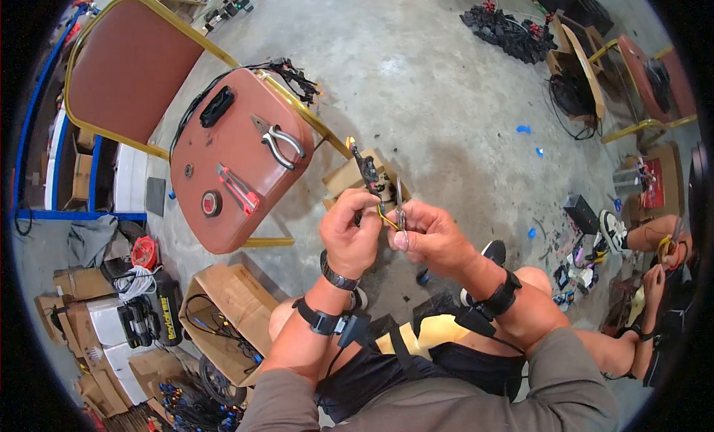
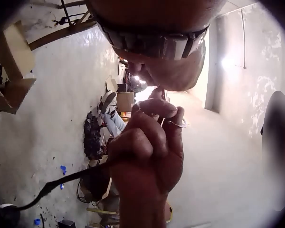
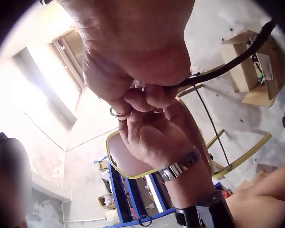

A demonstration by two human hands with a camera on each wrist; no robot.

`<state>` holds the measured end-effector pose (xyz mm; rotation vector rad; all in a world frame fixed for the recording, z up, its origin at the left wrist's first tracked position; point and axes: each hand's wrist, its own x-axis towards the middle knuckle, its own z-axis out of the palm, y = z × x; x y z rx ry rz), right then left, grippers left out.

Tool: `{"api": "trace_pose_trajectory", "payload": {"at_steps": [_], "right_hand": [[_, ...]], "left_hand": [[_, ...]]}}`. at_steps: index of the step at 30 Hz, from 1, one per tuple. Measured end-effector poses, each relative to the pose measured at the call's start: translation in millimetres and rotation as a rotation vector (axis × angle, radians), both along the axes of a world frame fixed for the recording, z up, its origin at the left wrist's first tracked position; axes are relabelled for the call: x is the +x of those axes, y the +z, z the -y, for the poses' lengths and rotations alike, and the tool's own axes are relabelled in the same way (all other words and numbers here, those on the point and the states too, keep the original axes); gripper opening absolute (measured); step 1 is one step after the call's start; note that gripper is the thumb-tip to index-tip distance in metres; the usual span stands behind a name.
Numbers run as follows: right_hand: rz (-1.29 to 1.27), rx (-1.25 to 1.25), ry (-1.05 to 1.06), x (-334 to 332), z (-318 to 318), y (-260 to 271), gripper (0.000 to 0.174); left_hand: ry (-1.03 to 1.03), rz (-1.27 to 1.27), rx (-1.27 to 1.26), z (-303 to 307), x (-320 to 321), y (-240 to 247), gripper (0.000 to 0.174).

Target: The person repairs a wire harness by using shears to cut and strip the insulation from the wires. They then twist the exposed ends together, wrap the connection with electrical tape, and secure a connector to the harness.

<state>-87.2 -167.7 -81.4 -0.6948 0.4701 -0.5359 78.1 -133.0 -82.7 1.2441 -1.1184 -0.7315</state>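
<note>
1. Yellow and black wires [image 1: 388, 221] were held up between both hands, above the floor and ahead of the knees; a dark taped bundle [image 1: 367, 171] ran on past the left hand, orange-tipped end pointed away from the body.
2. Left hand [image 1: 349, 231]: fingers curled, grip narrow. Wires were pinched near the fingertips, likely so that a short length was steadied.
3. Right hand [image 1: 428, 238]: also narrow. A slim scissors-like metal tool [image 1: 399, 197] was gripped, tip aimed forward, probably for fine control near the wires. A finger loop [image 3: 119, 113] was seen in the right wrist view. Whether the wires were pinched there too, or only touched: cannot tell.
4. Pliers [image 1: 281, 145], red cutter [image 1: 238, 189] and tape roll [image 1: 212, 203] were laid on the chair seat [image 1: 242, 145], presumably for easy reach. Plier handles were turned toward the hands.
5. A cable harness [image 1: 294, 73] was draped along the seat's far edge, probably to be off the floor.
6. More cables were held in a carton [image 1: 244, 294] beside the left knee.
</note>
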Motion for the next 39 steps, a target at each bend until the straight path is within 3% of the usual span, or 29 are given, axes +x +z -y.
{"api": "trace_pose_trajectory", "payload": {"at_steps": [3, 5, 13, 22, 24, 30, 34, 39], "right_hand": [[0.058, 0.042, -0.033, 0.9, 2.5, 1.2, 0.025], [0.047, 0.043, -0.043, -0.4, 4.3, -0.4, 0.024], [-0.046, -0.056, -0.077, -1.9, 3.6, -4.4, 0.023], [-0.029, -0.017, 0.023, -2.2, 0.1, -6.1, 0.026], [-0.037, -0.020, 0.023, -1.7, -1.8, -6.2, 0.026], [-0.095, -0.099, -0.007, -0.5, -0.9, 4.6, 0.026], [-0.120, -0.288, -0.058, 2.9, -1.3, 3.6, 0.025], [-0.101, -0.243, -0.014, 0.7, -2.8, 10.2, 0.026]], "left_hand": [[-0.020, 0.151, -0.079, 5.7, -3.7, 3.8, 0.018], [0.057, -0.348, 0.024, 4.1, -11.8, 6.9, 0.015], [-0.093, -0.347, 0.291, -4.1, -5.4, 7.7, 0.017], [-0.185, -0.106, 0.273, -6.4, 9.0, 6.9, 0.015], [-0.155, 0.205, 0.170, -4.3, 11.9, 8.7, 0.008], [-0.058, 0.591, -0.076, 4.3, 9.1, 15.7, 0.005], [-0.061, 0.609, -0.149, 8.1, 13.7, 16.7, 0.009], [-0.095, 0.622, -0.193, 6.6, 17.7, 19.9, 0.009]]}}
